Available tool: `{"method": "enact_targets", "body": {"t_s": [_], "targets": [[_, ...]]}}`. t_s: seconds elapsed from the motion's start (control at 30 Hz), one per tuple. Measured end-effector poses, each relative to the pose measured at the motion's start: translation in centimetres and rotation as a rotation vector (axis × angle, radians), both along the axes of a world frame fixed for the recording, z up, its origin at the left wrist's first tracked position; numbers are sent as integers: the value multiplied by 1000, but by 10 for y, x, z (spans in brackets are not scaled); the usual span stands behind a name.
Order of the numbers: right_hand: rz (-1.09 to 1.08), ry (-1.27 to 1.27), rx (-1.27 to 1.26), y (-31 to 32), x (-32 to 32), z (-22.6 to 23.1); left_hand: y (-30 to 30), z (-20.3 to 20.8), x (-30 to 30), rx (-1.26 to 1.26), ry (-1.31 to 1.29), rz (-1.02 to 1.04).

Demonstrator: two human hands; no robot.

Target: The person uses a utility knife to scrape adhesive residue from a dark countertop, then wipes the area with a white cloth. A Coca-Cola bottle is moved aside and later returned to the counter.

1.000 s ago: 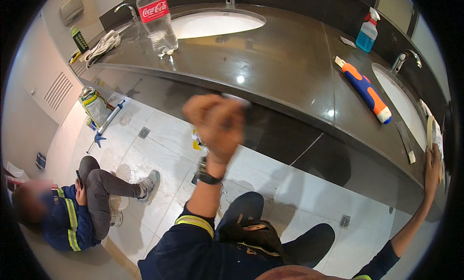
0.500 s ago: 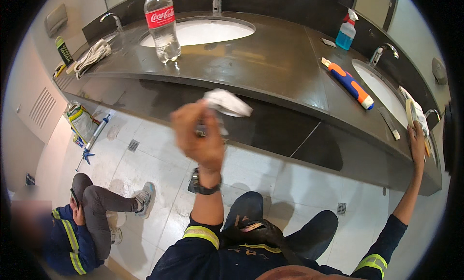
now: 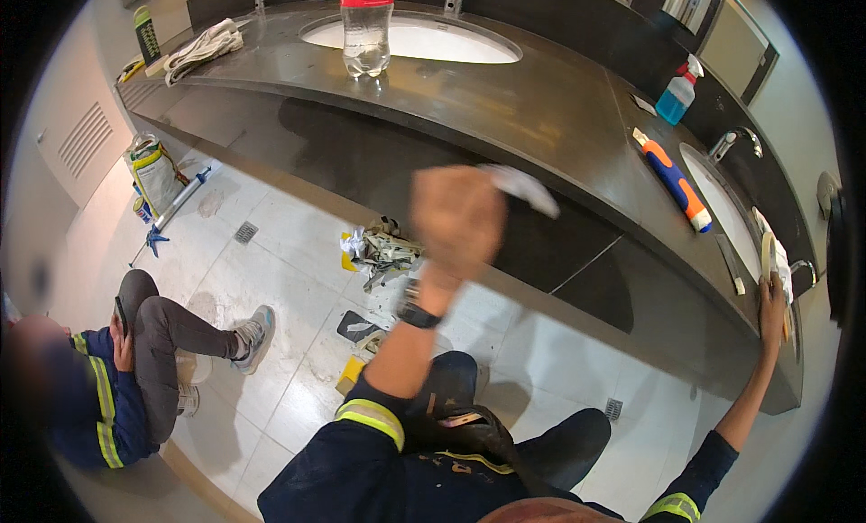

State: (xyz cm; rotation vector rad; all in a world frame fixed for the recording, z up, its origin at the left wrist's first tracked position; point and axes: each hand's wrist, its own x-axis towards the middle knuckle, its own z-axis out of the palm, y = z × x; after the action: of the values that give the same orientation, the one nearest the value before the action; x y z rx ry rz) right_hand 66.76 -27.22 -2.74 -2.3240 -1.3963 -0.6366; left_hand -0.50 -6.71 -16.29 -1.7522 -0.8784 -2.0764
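Note:
My left hand (image 3: 458,218), blurred by motion, is closed in front of the counter's front edge. A crumpled white cloth or tissue (image 3: 525,187) sticks out of its grip on the right. My right hand (image 3: 773,308) rests at the counter's far right, fingers stretched toward a cream-coloured tape roll (image 3: 768,252) and touching or nearly touching it. White crumpled material (image 3: 781,272) lies just beyond the roll. Close to that hand are a flat scraper blade (image 3: 729,263) and an orange-and-blue cutter (image 3: 673,182) on the counter.
On the dark counter (image 3: 541,108) stand a clear bottle (image 3: 366,45) and a blue-liquid spray bottle (image 3: 678,94). A folded cloth (image 3: 206,49) lies at left. Below are a caulking gun (image 3: 180,203), a bag (image 3: 158,175), crumpled scraps (image 3: 386,252) and a seated person (image 3: 108,388) holding a phone.
My left hand has swung right with the white cloth or tissue. The view has shifted, and floor scraps behind my left arm now show. My right hand stays by the tape roll.

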Motion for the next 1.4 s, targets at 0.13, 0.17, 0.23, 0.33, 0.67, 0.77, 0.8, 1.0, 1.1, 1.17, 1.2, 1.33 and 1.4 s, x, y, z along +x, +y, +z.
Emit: {"method": "enact_targets", "body": {"t_s": [0.13,0.17,0.23,0.33,0.67,0.77,0.8,1.0,1.1,1.17,1.2,1.33,1.4], "targets": [[99,157,27,0,5,8,28,-6,-74,-208,-308,224],[94,132,21,0,7,7,27,-9,-64,-219,-318,168],[87,78,15,1,10,5,10,-24,-20,-131,-160,190],[56,60,-14,9,-6,1,-39,-22,34,-128,-24,-79],[37,168,-68,6,-13,10,22,-16,-63,-143,-221,187],[40,159,-36,6,-4,7,-2,-25,-28,-121,-185,-9],[89,193,-44,3,14,10,-1,-30,-29,-131,-176,-25],[60,193,-52,6,27,2,26,-75,-71,-261,-270,76],[81,178,-44,2,34,3,63,-70,-118,-290,-366,160],[116,176,-43,8,33,3,80,-64,-173,-485,-439,126],[105,166,-59,5,38,4,76,-58,-187,-642,-438,36],[51,190,-79,1,36,1,37,-102,-83,-273,-183,181],[48,201,-60,-2,28,4,40,-88,-87,-276,-243,128]]}}
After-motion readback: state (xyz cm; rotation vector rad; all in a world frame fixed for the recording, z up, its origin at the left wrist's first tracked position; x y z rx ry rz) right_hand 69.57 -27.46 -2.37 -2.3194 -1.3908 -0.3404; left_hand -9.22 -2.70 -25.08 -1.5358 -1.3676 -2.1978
